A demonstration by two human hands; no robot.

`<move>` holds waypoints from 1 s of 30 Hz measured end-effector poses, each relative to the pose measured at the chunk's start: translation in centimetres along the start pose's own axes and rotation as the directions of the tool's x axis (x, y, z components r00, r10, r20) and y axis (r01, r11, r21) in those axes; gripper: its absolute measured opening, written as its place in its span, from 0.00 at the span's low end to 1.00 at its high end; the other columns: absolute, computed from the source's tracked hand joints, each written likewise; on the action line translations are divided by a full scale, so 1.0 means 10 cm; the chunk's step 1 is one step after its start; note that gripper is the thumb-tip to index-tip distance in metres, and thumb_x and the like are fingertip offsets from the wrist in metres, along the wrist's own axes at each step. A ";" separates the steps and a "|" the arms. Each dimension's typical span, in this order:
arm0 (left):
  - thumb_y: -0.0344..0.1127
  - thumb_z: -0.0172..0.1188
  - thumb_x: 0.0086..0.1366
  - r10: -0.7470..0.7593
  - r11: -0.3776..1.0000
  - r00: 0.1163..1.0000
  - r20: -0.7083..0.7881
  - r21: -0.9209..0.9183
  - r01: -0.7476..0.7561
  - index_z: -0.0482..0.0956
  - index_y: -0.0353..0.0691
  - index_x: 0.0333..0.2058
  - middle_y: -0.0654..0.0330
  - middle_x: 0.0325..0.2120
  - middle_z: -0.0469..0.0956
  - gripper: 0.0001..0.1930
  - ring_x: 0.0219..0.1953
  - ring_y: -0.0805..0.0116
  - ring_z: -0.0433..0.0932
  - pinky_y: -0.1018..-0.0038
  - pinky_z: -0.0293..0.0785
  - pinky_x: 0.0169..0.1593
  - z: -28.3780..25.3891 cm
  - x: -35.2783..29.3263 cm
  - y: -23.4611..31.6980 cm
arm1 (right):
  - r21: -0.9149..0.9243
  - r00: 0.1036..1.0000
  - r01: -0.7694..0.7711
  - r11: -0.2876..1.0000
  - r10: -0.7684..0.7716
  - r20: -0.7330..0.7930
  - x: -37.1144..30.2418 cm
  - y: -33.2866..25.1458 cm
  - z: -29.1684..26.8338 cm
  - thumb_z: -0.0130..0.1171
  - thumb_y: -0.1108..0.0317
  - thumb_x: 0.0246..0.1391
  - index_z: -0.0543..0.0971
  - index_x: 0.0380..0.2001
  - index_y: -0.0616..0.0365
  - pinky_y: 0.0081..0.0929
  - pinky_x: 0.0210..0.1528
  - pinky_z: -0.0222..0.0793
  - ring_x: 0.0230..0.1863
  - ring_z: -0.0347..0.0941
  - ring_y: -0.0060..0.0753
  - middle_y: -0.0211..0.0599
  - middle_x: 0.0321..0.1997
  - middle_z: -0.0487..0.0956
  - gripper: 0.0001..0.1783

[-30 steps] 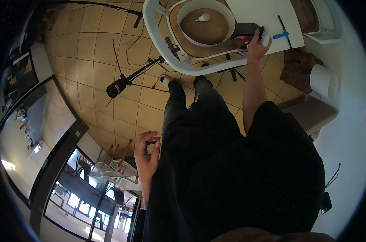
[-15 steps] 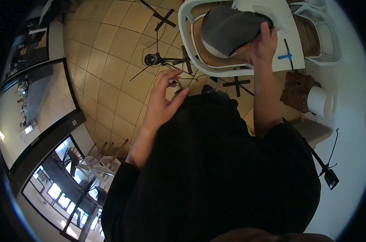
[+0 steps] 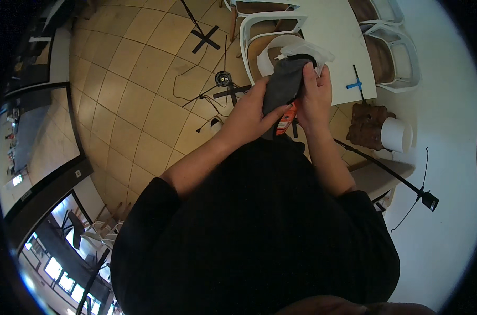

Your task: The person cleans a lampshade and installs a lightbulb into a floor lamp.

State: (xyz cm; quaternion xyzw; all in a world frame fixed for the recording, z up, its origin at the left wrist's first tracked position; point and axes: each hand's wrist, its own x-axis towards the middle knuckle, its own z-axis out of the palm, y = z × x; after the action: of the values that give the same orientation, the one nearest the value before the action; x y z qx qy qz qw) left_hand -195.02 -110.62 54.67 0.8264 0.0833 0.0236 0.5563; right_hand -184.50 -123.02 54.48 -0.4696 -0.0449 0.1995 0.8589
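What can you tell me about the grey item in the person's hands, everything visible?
The grey item looks like soft, matte fabric, with a black edge at its upper end. It is longer than wide and slants up to the right. The left hand holds its left side, the right hand its right. A red-orange patch shows near its lower end; whether it belongs to the item is unclear. Its underside is hidden.

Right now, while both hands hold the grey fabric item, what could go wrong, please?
The grey fabric item looks soft and might slip if the left hand and right hand both loosen. A shoe is near the black cross-shaped base on the tiled floor, so a careless step could perhaps bump it.
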 end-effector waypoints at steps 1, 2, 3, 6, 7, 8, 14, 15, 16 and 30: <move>0.43 0.66 0.64 0.009 1.000 1.000 0.001 0.010 -0.009 0.60 0.28 0.60 0.41 0.48 0.75 0.35 0.51 0.53 0.78 0.63 0.75 0.53 -0.02 0.00 0.00 | 0.018 0.997 -0.004 1.000 0.005 -0.072 -0.01 0.02 0.00 0.61 0.67 0.63 0.67 0.57 0.62 0.25 0.50 0.73 0.47 0.74 0.26 0.37 0.49 0.76 0.23; 0.43 0.66 0.64 0.018 1.000 1.000 0.003 0.005 -0.018 0.60 0.28 0.60 0.41 0.48 0.75 0.35 0.51 0.53 0.78 0.63 0.75 0.53 -0.03 0.01 0.00 | 0.037 0.989 -0.006 0.999 0.011 -0.144 -0.02 0.05 0.00 0.61 0.67 0.63 0.66 0.56 0.62 0.25 0.50 0.73 0.47 0.74 0.26 0.37 0.49 0.75 0.23; 0.43 0.66 0.65 0.039 0.995 0.999 0.016 -0.088 -0.037 0.61 0.28 0.59 0.41 0.48 0.76 0.34 0.51 0.53 0.78 0.63 0.75 0.53 -0.04 0.01 0.00 | 0.031 0.989 0.003 1.000 0.002 -0.146 -0.04 0.07 -0.04 0.61 0.67 0.63 0.66 0.56 0.62 0.25 0.50 0.73 0.47 0.74 0.26 0.37 0.49 0.75 0.23; 0.41 0.64 0.66 0.052 0.981 0.998 0.036 -0.191 -0.045 0.62 0.28 0.58 0.43 0.48 0.76 0.31 0.50 0.55 0.78 0.64 0.75 0.53 -0.03 0.02 -0.05 | -0.130 0.988 0.042 0.991 -0.060 -0.139 -0.16 0.06 -0.07 0.61 0.67 0.63 0.62 0.62 0.63 0.27 0.49 0.74 0.49 0.73 0.27 0.38 0.51 0.74 0.29; 0.41 0.64 0.66 0.037 0.980 0.999 0.038 -0.199 -0.028 0.62 0.28 0.58 0.44 0.47 0.76 0.30 0.50 0.56 0.78 0.64 0.75 0.53 -0.03 0.01 -0.08 | -0.281 0.994 0.004 0.960 -0.034 -0.100 -0.23 0.02 -0.02 0.60 0.65 0.64 0.58 0.66 0.62 0.27 0.49 0.73 0.51 0.72 0.27 0.40 0.53 0.73 0.33; 0.41 0.64 0.66 0.039 0.979 0.998 0.040 -0.201 -0.031 0.62 0.28 0.58 0.44 0.47 0.76 0.30 0.50 0.56 0.78 0.64 0.75 0.53 -0.02 0.01 -0.10 | -0.425 0.997 -0.025 0.905 -0.006 -0.073 -0.30 -0.03 0.03 0.58 0.63 0.65 0.54 0.70 0.60 0.27 0.50 0.73 0.52 0.71 0.28 0.41 0.55 0.71 0.36; 0.41 0.58 0.70 0.071 0.993 0.995 0.065 -0.098 -0.064 0.66 0.29 0.53 0.41 0.43 0.77 0.23 0.47 0.48 0.79 0.61 0.74 0.50 0.01 -0.02 -0.07 | -0.303 0.938 -0.305 0.903 0.231 -0.257 -0.58 -0.04 -0.03 0.46 0.47 0.69 0.52 0.71 0.56 0.34 0.60 0.66 0.60 0.67 0.35 0.42 0.63 0.68 0.37; 0.39 0.56 0.71 0.108 0.989 0.991 0.080 -0.110 -0.099 0.68 0.29 0.51 0.40 0.42 0.77 0.19 0.47 0.46 0.78 0.60 0.73 0.50 0.03 -0.04 -0.07 | -0.179 0.941 -0.274 0.945 0.224 -0.254 -0.61 0.08 -0.11 0.42 0.43 0.70 0.62 0.67 0.57 0.36 0.63 0.62 0.63 0.66 0.34 0.38 0.63 0.71 0.34; 0.37 0.53 0.72 0.147 0.983 0.985 0.092 -0.126 -0.135 0.69 0.29 0.49 0.40 0.41 0.77 0.16 0.46 0.44 0.78 0.60 0.73 0.50 0.03 -0.03 -0.06 | -0.211 0.928 -0.264 0.941 0.189 -0.322 -0.61 0.14 -0.09 0.38 0.41 0.70 0.65 0.65 0.57 0.37 0.66 0.58 0.64 0.66 0.33 0.36 0.64 0.71 0.34; 0.41 0.44 0.75 -0.191 0.600 0.902 0.388 -0.680 0.420 0.70 0.35 0.56 0.57 0.47 0.77 0.19 0.47 0.67 0.77 0.67 0.73 0.53 -0.17 -0.14 -0.09 | -0.501 0.967 0.251 0.828 -0.188 0.173 -0.82 -0.10 -0.34 0.78 0.57 0.39 0.49 0.71 0.62 0.39 0.67 0.60 0.66 0.64 0.41 0.45 0.66 0.65 0.63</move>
State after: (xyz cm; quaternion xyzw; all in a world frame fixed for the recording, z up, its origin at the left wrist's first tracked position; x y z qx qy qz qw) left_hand -196.72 -108.97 54.54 0.4900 0.1297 -0.1557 0.8479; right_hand -190.77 -129.33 54.25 -0.6630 -0.2004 0.1068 0.7134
